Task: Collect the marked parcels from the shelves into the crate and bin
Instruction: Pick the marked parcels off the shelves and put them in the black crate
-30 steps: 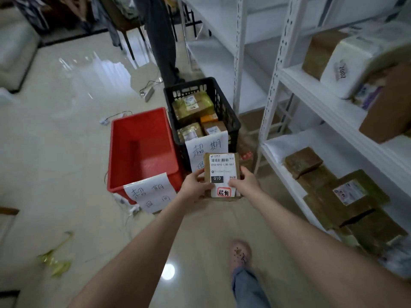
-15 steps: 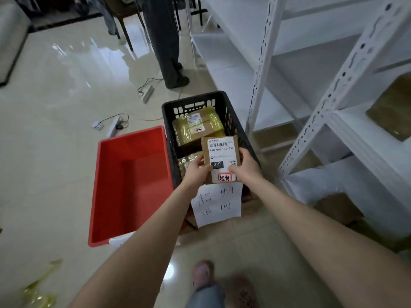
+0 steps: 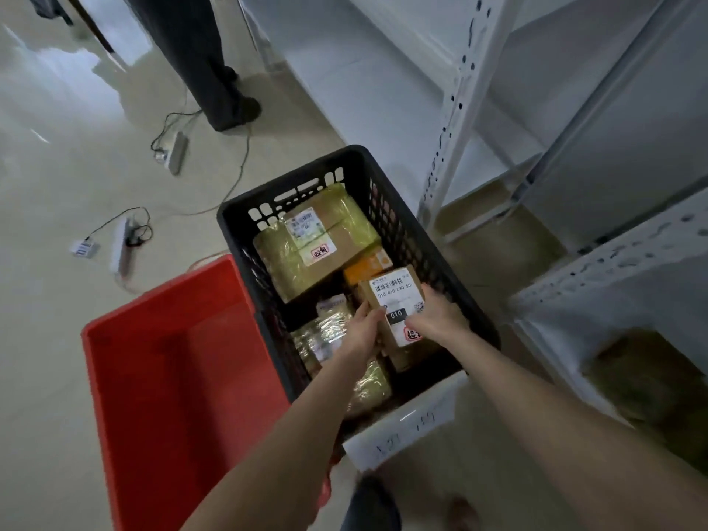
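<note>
My left hand [image 3: 360, 331] and right hand [image 3: 436, 320] each pinch a side edge of the small marked parcel [image 3: 394, 300], label up, low inside the black crate [image 3: 406, 231] mid-frame, over the other boxes. Two-handed so it lands flat, I reckon. Red bin [image 3: 184, 377] sits just beside, lower left.

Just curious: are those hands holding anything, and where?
Yes, a small cardboard parcel labelled 010. The left hand grips its left edge and the right hand its right edge, inside the black crate.
</note>
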`<control>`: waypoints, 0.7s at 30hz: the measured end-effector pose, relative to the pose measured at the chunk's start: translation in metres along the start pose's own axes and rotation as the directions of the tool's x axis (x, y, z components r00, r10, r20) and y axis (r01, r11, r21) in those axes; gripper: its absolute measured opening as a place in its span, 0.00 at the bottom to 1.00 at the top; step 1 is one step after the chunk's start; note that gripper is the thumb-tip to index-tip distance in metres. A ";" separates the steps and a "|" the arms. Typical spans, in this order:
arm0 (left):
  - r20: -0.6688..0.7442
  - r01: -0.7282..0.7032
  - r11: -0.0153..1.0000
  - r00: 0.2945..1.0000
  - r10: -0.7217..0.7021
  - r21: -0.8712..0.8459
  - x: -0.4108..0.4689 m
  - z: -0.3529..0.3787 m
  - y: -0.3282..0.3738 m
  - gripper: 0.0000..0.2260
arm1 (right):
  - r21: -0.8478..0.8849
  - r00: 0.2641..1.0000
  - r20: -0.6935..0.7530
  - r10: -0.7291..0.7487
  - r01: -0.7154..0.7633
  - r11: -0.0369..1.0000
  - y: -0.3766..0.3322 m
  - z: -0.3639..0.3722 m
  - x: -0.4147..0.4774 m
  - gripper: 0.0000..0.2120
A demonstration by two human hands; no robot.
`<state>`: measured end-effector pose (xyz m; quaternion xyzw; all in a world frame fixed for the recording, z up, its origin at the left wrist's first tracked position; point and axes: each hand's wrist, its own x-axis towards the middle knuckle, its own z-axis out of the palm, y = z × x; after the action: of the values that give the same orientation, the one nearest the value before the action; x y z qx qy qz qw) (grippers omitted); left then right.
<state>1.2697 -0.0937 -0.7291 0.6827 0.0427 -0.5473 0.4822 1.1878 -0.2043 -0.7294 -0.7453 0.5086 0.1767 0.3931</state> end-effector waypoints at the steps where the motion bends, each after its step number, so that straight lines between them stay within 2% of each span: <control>1: 0.011 0.016 1.000 1.000 -0.016 0.002 0.010 0.000 -0.002 0.17 | -0.005 1.000 -0.006 0.024 -0.024 1.000 0.001 0.003 0.007 0.26; 6: 0.044 0.093 0.995 0.995 -0.095 0.047 0.041 0.003 -0.009 0.17 | 0.017 0.999 0.033 0.038 -0.039 0.999 0.008 0.017 0.030 0.32; 9: 0.052 0.068 0.964 0.995 -0.084 0.257 0.044 0.003 -0.010 0.20 | 0.019 0.995 0.080 0.052 -0.054 0.998 0.011 0.019 0.028 0.34; 11: 0.032 0.019 0.897 0.999 -0.037 0.441 0.043 0.002 -0.006 0.24 | 0.014 0.996 0.069 0.060 -0.061 0.998 0.012 0.017 0.023 0.34; 13: 0.016 -0.063 0.754 0.997 0.069 0.654 0.038 0.003 0.004 0.24 | 0.002 0.998 0.044 0.045 -0.045 0.999 0.014 0.013 0.014 0.32; 16: 0.070 -0.147 0.429 0.979 0.190 0.891 0.029 0.009 0.019 0.30 | -0.002 1.000 -0.004 0.012 -0.012 1.000 0.018 0.004 -0.003 0.29; 18: 0.115 -0.161 0.251 0.976 0.188 0.955 0.018 0.017 0.028 0.37 | -0.011 0.999 -0.048 -0.001 0.000 1.000 0.022 -0.004 -0.019 0.32; 21: 0.215 -0.232 0.063 0.953 0.213 0.971 -0.007 0.037 0.039 0.39 | -0.013 0.993 -0.116 -0.015 0.014 1.000 0.032 -0.018 -0.049 0.33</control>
<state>1.2638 -0.1374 -0.6972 0.8220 -0.4418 -0.3588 -0.0200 1.1358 -0.1932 -0.6989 -0.7604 0.5241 0.1333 0.3595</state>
